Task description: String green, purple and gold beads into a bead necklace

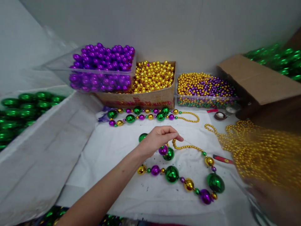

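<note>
Near the middle, my left hand [156,139] pinches the thin thread of a bead strand between thumb and fingertips. The strand's small gold beads [190,147] run right from under my fingers. They join larger green, gold and purple beads, such as a big green bead [172,174], which curve back across the white cloth [113,185]. Some of the strand is hidden behind my wrist. At the lower right edge, my right hand [270,197] is smeared by motion, close to a heap of gold bead chains [265,153]. A dark curved shape beside it is too blurred to name.
A bead necklace [141,117] lies farther back. Behind it stand a clear bin of purple beads [101,72], a carton of gold beads [152,97] and a tub of small mixed beads [207,89]. A red-handled cutter [222,159] and tape roll [220,115] lie right.
</note>
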Demonstrator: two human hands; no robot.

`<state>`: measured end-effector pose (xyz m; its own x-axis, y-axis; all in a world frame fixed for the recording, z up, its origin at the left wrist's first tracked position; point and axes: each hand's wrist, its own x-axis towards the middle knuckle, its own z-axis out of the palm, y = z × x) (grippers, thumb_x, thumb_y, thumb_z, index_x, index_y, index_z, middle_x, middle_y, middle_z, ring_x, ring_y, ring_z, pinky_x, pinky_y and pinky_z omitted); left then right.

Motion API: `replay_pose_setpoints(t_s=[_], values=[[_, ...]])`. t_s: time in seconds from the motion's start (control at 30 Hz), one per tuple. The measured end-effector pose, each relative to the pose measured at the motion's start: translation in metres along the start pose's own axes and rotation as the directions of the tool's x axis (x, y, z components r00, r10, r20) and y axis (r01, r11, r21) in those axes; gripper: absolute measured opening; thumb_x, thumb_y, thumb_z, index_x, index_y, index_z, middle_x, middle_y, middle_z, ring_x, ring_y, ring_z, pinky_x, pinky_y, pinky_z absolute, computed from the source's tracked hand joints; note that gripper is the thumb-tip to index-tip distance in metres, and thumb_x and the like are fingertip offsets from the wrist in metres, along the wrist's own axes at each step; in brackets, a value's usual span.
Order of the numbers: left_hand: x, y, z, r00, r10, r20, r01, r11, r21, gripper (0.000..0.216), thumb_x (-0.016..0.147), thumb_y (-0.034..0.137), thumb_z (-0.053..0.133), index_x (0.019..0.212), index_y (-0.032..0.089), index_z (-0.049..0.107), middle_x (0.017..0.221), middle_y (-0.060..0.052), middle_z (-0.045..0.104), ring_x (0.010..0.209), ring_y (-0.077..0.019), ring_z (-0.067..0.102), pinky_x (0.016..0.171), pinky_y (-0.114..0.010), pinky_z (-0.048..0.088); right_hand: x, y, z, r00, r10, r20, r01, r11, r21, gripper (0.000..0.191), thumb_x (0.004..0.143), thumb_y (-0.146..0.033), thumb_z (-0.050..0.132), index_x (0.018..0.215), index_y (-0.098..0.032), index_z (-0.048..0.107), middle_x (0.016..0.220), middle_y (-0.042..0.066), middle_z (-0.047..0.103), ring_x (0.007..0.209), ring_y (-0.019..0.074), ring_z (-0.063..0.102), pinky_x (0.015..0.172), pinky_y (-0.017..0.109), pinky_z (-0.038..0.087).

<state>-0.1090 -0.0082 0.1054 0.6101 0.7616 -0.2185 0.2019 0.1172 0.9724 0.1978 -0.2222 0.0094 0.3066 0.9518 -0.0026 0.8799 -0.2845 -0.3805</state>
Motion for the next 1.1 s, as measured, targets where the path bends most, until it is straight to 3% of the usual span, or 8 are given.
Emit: replay_pose_setpoints(t_s=[0.07, 0.17, 0.23, 0.33, 0.53, 0.7, 0.97, 1.1], values=[[-0.002, 0.001, 0.005, 0.999, 0.027, 0.036, -0.027, 1.000, -0.011, 0.018, 0.082, 0.029, 0.058, 0.081, 0.014, 0.067, 0.095, -0.008, 0.072, 0.063, -0.0095, 0.054, 0.053, -0.021, 0.034, 0.024, -0.062, -0.011, 0.997, 0.014, 0.072, -0.040, 0.923, 0.384, 0.028, 0.077, -0.049, 0.056, 0.083, -0.028, 0.071, 0.089, 0.009, 0.073, 0.074, 0.0263, 0.066, 0.063, 0.034, 0.051], [-0.005, 0.004, 0.010, 0.995, 0.096, 0.039, -0.095, 0.995, -0.008, 0.017, 0.082, 0.028, 0.059, 0.082, 0.014, 0.069, 0.091, -0.007, 0.072, 0.081, -0.0141, 0.061, 0.068, -0.024, 0.043, 0.055, -0.159, -0.008, 0.994, -0.084, 0.072, -0.010, 0.578, 0.816, 0.019, 0.082, -0.040, 0.059, 0.091, -0.024, 0.064, 0.099, 0.005, 0.069, 0.090, 0.0220, 0.062, 0.078, 0.033, 0.048], [-0.009, 0.006, 0.007, 0.986, 0.162, -0.022, -0.162, 0.987, 0.009, 0.016, 0.082, 0.027, 0.060, 0.084, 0.015, 0.070, 0.090, -0.006, 0.071, 0.085, -0.0151, 0.062, 0.075, -0.026, 0.045, 0.069, -0.203, 0.003, 0.996, -0.088, 0.003, 0.023, 0.295, 0.955, 0.018, 0.077, -0.032, 0.067, 0.086, -0.023, 0.056, 0.094, 0.002, 0.068, 0.091, 0.0187, 0.060, 0.079, 0.030, 0.046], [-0.019, 0.006, -0.003, 0.967, 0.233, -0.103, -0.227, 0.971, 0.073, 0.016, 0.084, 0.027, 0.059, 0.085, 0.015, 0.069, 0.090, -0.005, 0.070, 0.085, -0.0153, 0.062, 0.079, -0.027, 0.046, 0.079, -0.232, 0.017, 0.985, -0.152, 0.084, -0.072, 0.084, 0.994, 0.024, 0.073, -0.027, 0.071, 0.088, -0.022, 0.053, 0.074, -0.003, 0.065, 0.071, 0.0135, 0.059, 0.068, 0.026, 0.043], [-0.035, -0.008, -0.011, 0.944, 0.323, -0.063, -0.308, 0.936, 0.172, 0.016, 0.086, 0.023, 0.057, 0.077, 0.016, 0.068, 0.088, -0.004, 0.063, 0.083, -0.0140, 0.059, 0.076, -0.025, 0.045, 0.072, -0.229, 0.021, 0.907, -0.326, 0.266, -0.237, 0.126, 0.963, 0.012, 0.074, -0.025, 0.068, 0.083, -0.018, 0.065, 0.067, -0.002, 0.064, 0.065, 0.0117, 0.056, 0.062, 0.024, 0.041], [-0.041, -0.004, -0.005, 0.933, 0.359, -0.026, -0.349, 0.921, 0.171, 0.018, 0.087, 0.020, 0.054, 0.075, 0.015, 0.067, 0.083, -0.003, 0.061, 0.076, -0.0123, 0.058, 0.070, -0.024, 0.045, 0.067, -0.222, 0.014, 0.858, -0.422, 0.292, -0.310, 0.028, 0.950, 0.005, 0.079, -0.022, 0.062, 0.080, -0.018, 0.065, 0.073, -0.001, 0.064, 0.070, 0.0121, 0.058, 0.071, 0.027, 0.044], [-0.033, 0.047, -0.010, 0.808, 0.587, -0.058, -0.556, 0.791, 0.256, 0.012, 0.083, 0.028, 0.063, 0.078, 0.018, 0.070, 0.085, -0.004, 0.066, 0.084, -0.0161, 0.061, 0.077, -0.028, 0.048, 0.105, -0.229, -0.052, 0.755, -0.630, 0.182, -0.133, 0.125, 0.983, 0.009, 0.076, -0.013, 0.057, 0.074, -0.016, 0.065, 0.073, 0.001, 0.060, 0.068, 0.0136, 0.058, 0.069, 0.029, 0.048], [-0.025, 0.054, -0.012, 0.777, 0.622, -0.098, -0.581, 0.767, 0.272, 0.014, 0.082, 0.031, 0.064, 0.079, 0.018, 0.070, 0.086, -0.004, 0.068, 0.087, -0.0171, 0.062, 0.079, -0.029, 0.049, 0.115, -0.232, -0.068, 0.745, -0.609, 0.272, -0.174, 0.216, 0.961, 0.012, 0.077, -0.013, 0.054, 0.076, -0.016, 0.065, 0.059, -0.003, 0.048, 0.051, 0.0085, 0.043, 0.057, 0.024, 0.044]])
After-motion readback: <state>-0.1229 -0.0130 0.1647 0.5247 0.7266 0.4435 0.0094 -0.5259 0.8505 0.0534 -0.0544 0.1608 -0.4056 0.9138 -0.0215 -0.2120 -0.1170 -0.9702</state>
